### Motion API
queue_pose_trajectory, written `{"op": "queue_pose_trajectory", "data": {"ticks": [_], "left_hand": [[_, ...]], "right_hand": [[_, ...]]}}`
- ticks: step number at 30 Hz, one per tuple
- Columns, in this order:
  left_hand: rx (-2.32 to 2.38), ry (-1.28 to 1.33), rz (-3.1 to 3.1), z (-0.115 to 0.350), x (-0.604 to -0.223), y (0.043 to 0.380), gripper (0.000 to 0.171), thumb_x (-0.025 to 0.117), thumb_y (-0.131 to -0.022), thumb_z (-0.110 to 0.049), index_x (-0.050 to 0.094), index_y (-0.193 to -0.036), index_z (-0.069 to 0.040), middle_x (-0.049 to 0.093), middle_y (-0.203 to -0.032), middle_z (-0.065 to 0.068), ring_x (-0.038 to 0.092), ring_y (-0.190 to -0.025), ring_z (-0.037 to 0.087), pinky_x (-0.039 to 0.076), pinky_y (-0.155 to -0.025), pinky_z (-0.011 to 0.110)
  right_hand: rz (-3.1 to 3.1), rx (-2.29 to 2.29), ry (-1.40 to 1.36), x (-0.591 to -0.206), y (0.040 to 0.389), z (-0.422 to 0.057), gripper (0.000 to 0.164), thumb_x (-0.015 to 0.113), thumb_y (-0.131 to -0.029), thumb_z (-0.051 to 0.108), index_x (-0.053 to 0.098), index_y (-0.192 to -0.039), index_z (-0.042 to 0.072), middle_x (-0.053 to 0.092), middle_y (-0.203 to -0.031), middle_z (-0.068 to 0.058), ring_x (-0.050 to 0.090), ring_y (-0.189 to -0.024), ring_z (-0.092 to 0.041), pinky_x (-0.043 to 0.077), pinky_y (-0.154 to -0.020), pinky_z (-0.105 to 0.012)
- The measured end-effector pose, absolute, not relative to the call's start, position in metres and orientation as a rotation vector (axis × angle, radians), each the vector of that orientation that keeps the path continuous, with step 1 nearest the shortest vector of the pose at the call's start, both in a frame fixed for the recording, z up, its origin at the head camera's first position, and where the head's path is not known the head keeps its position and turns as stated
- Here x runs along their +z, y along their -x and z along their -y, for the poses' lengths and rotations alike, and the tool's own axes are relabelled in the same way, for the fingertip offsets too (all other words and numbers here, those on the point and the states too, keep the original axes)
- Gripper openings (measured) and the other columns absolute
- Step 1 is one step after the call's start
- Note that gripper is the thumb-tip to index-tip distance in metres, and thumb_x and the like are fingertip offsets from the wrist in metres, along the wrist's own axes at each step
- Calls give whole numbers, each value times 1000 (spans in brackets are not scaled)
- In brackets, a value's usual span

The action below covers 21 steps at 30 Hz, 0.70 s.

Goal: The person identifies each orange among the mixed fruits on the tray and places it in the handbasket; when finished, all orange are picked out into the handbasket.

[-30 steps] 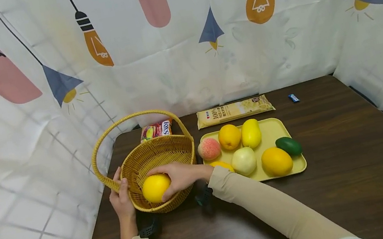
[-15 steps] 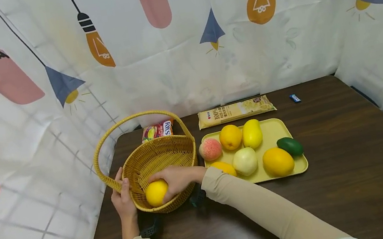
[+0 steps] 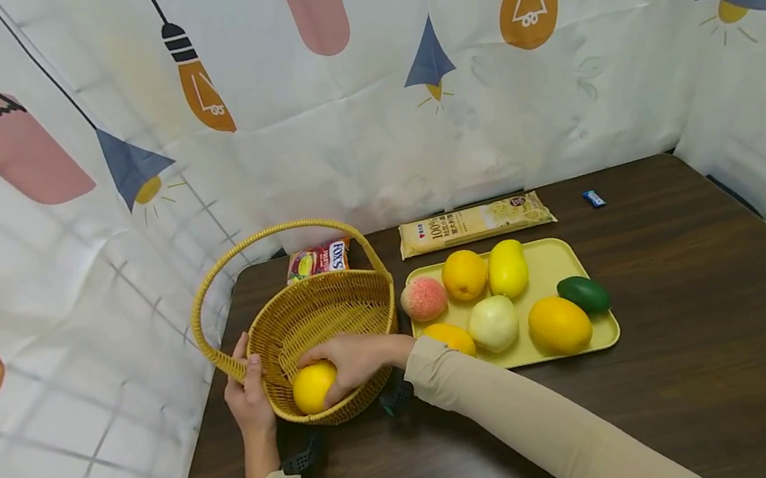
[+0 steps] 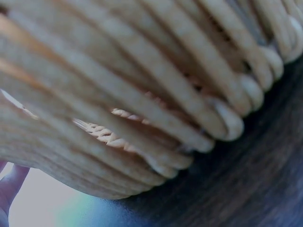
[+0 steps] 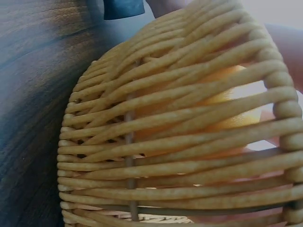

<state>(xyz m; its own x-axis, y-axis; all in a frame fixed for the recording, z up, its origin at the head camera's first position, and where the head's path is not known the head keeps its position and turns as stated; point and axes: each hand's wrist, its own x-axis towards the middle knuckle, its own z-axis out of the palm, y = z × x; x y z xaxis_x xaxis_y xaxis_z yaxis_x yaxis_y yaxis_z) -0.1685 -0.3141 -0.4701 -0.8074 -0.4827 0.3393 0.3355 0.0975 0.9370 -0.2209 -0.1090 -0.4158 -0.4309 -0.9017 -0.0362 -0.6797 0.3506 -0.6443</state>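
Note:
A golden wicker basket (image 3: 331,290) with a tall arched handle stands at the left of the table. My left hand (image 3: 250,401) holds its left side near the foot of the handle, thumb at the rim. Inside, close to the front wall, my right hand (image 3: 354,365) grips a smooth round yellow fruit (image 3: 314,387), fingers over its top and right side. Woven strands of the basket (image 4: 142,66) fill the left wrist view. Through the weave in the right wrist view, the fruit (image 5: 232,101) shows orange-yellow.
Right of the basket, a pale yellow tray (image 3: 546,258) bears several fruits, among them a peach (image 3: 424,298) and an orange (image 3: 465,274). Behind lie a long noodle packet (image 3: 475,223), a red candy bag (image 3: 318,260) and a small blue wrapper (image 3: 593,199). A printed curtain (image 3: 365,132) surrounds the table.
My right hand has lowered the yellow fruit deeper into the basket, hardly moving over the last half second. My left hand keeps its hold. The head view has shifted slightly.

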Motion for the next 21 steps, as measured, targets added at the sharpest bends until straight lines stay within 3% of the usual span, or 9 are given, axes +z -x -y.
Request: {"op": "queue_pose_trajectory", "data": {"ticks": [7,16,21], "left_hand": [[-1763,-149,1796,313,-468,167,32,51,-99,-7,49,-102,24,47,-146,19,41,-133,37,43,-91,13],[-1731,-136,1813,313,-469,167,33,50,-100,-7,52,-109,25,49,-144,18,44,-128,37,42,-91,14],[-1723,-123,1825,315,-471,168,33,49,-100,-6,55,-122,19,48,-143,23,47,-121,36,42,-89,15]], "right_hand": [[-2303,-797,1421,-415,214,106,66,76,-84,34,52,-142,13,61,-128,3,54,-96,-5,43,-82,-17],[-2289,-878,1457,-414,208,97,60,68,-91,34,49,-144,13,56,-138,3,54,-110,-4,41,-91,-18],[-2150,-1073,1414,-411,209,81,58,68,-92,31,49,-144,11,54,-141,-1,53,-117,-8,44,-96,-24]]}}
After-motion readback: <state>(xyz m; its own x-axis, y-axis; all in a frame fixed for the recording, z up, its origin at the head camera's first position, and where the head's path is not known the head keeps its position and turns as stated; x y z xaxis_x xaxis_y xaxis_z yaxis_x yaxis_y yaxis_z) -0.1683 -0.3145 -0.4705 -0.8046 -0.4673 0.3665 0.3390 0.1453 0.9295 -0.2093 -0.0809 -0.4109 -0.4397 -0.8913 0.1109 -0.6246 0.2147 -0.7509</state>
